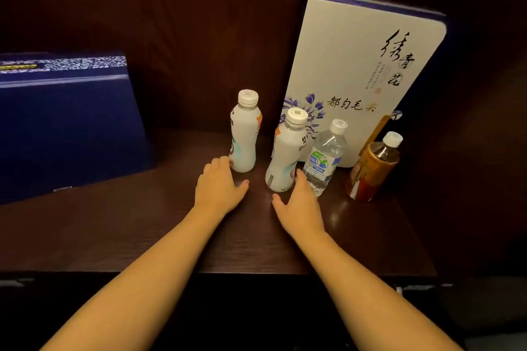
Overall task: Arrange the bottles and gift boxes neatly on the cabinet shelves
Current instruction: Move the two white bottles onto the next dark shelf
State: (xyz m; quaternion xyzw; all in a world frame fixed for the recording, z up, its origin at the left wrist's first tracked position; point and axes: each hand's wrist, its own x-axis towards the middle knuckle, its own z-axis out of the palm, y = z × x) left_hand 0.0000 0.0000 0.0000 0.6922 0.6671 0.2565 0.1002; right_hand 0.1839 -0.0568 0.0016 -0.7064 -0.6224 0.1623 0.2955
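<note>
Several bottles stand upright on the dark wooden shelf (142, 225). A white bottle (245, 134) is at the left, a second white bottle (285, 154) beside it, then a clear water bottle (325, 157) and a brown tea bottle (373, 171) at the right. Behind them a white gift box (365, 65) with blue flowers leans upright against the back. A dark blue gift box (65, 122) stands at the left. My left hand (219, 185) is open, fingertips at the first white bottle's base. My right hand (299, 202) is open, between the second white bottle and the water bottle.
The cabinet's dark back panel (185, 23) closes the rear. The shelf's front edge (256, 272) runs under my forearms. Bare shelf surface lies between the blue box and the bottles.
</note>
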